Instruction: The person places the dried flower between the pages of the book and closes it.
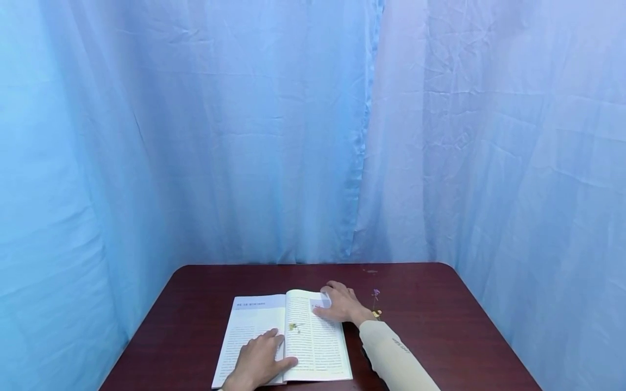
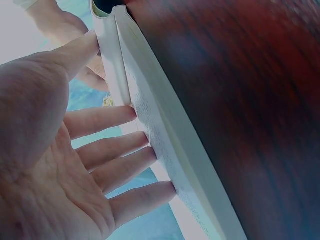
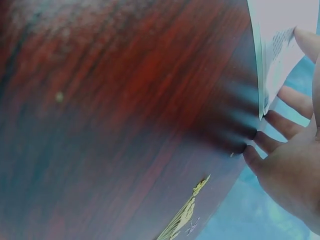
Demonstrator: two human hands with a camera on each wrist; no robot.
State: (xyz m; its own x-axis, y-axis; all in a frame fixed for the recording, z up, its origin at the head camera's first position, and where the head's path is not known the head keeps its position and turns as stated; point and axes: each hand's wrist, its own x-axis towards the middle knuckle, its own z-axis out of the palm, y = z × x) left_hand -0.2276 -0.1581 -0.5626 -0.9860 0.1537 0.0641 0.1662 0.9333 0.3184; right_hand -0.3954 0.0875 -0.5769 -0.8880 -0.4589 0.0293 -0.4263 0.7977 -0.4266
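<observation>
One open white paperback book with printed text lies flat on the dark red-brown wood-grain table, near the table's front edge. Its left page carries a tinted band with a heading along the top; its right page is set in columns.

Left hand: palm down over the lower left page, close to the gutter. Fingers released, extended and slightly parted, fingertips touching the paper; the thumb reaches across the gutter onto the lower right page.

Right hand: at the top right corner of the right page, forearm in a cream sleeve with dark lettering. Fingers released and spread; thumb on the page, the outer fingertips over the page edge and down at the table surface.

On the right page, beside the gutter and between the hands: a small yellow flower with a thin stem, lying on the print. On the table, right of the book and just beside the right wrist: a small purple blossom and a yellow dried flower sprig. Behind the table hangs a pale blue fabric curtain, creased.
</observation>
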